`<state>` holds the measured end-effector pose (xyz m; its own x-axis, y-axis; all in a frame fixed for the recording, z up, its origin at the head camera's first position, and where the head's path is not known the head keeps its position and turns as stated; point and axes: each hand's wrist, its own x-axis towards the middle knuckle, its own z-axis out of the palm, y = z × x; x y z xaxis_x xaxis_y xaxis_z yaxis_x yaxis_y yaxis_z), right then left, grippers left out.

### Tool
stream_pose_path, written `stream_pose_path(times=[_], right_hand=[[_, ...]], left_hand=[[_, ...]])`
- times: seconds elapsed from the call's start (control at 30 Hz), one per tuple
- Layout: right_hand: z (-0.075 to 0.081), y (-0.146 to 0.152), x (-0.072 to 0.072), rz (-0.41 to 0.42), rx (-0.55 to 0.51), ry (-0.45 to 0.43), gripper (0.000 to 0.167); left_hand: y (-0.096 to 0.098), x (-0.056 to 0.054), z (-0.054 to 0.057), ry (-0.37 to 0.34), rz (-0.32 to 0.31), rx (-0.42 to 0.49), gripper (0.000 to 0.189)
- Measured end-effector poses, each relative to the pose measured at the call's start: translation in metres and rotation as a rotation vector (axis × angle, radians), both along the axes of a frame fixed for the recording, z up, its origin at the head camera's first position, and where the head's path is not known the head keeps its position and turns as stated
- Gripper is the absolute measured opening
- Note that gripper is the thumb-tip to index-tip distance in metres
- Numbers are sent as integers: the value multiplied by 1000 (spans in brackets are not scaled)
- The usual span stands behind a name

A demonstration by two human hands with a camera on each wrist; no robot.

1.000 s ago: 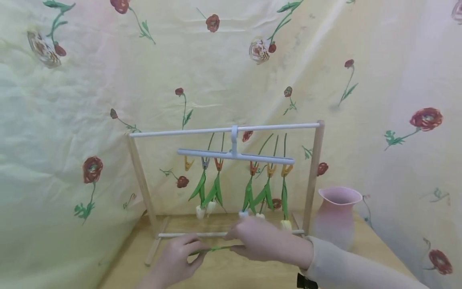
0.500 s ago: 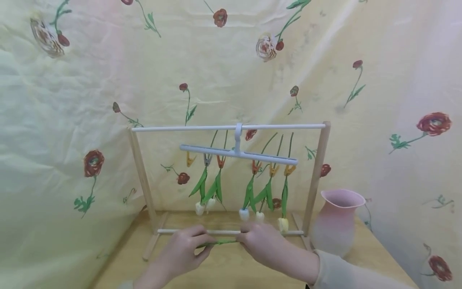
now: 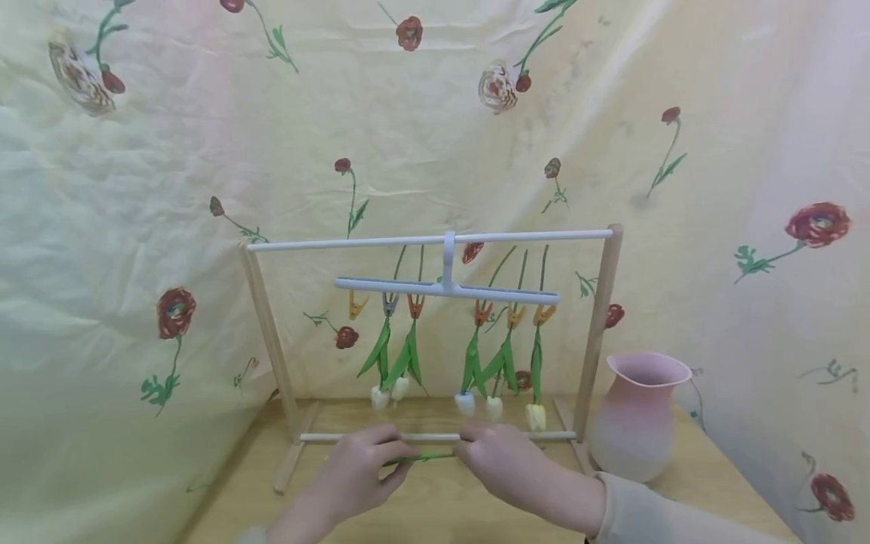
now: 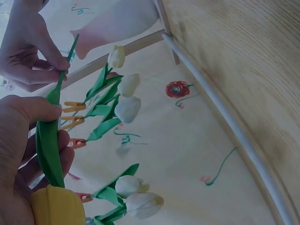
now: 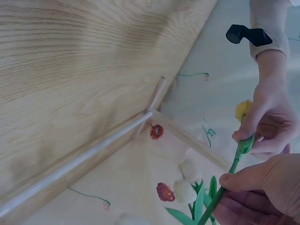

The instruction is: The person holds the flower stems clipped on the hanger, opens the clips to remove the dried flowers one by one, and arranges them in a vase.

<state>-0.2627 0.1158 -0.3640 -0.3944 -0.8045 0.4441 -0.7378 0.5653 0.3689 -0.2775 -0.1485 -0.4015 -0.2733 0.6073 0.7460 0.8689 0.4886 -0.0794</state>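
Note:
In the head view, my left hand (image 3: 356, 472) and my right hand (image 3: 510, 465) hold an artificial tulip between them, low in front of the rack. Its green stem (image 3: 431, 456) spans the gap between my fingers. The left wrist view shows its yellow bloom (image 4: 58, 206) near the left palm, thumb and fingers gripping the green leaf (image 4: 49, 145). My right thumb and fingers pinch the thin stem toward its bare end. Beyond hangs a pale blue hanger (image 3: 408, 287) with several tulips clipped head down. Its leftmost yellow clip (image 3: 354, 306) holds no flower.
The hanger hooks over the white top bar (image 3: 530, 237) of a wooden rack (image 3: 596, 332). A pink and white vase (image 3: 632, 431) stands right of it on the wooden table (image 3: 421, 514). Flower-printed cloth (image 3: 285, 128) covers the back and sides.
Both hands have shifted slightly right, the tulip still held between them. The blue and yellow blooms, partly hidden behind the right hand earlier, now show fully. The hanger's tilt varies a little.

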Motion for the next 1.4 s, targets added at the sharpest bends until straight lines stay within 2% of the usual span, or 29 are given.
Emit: stream_pose_path(times=[0.17, 0.27, 0.4, 0.5, 0.57, 0.67, 0.77, 0.93, 1.07, 1.2, 1.33, 1.4], right_hand=[[4, 14, -6, -28, -40, 22, 14], [6, 25, -13, -49, -89, 50, 17], [11, 38, -17, -86, -123, 98, 20], [17, 47, -18, -112, -124, 126, 21], [21, 53, -19, -130, -138, 123, 19], [28, 65, -22, -155, -205, 98, 16], [36, 81, -24, -153, -282, 99, 18], [52, 114, -30, -126, -346, 223, 23], [68, 134, -35, -84, -445, 272, 30], [80, 152, -41, -66, -559, 302, 24], [89, 170, -51, -69, -751, 362, 16], [94, 177, -55, -86, -874, 356, 17]], left_hand=[[5, 0, 6, -71, 133, -33, 25], [4, -3, 10, -102, 184, -6, 28], [-4, -10, 12, -118, 181, 72, 35], [-11, -16, 13, -178, 138, 143, 47], [-15, -20, 13, -242, 112, 186, 54], [-20, -27, 13, -356, 85, 278, 61], [-26, -34, 14, -469, 80, 421, 57], [-31, -49, 18, -529, 137, 661, 32], [-30, -60, 22, -572, 245, 790, 20], [-33, -72, 21, -645, 349, 834, 23], [-35, -84, 15, -772, 365, 828, 37], [-34, -88, 10, -832, 366, 808, 44]])
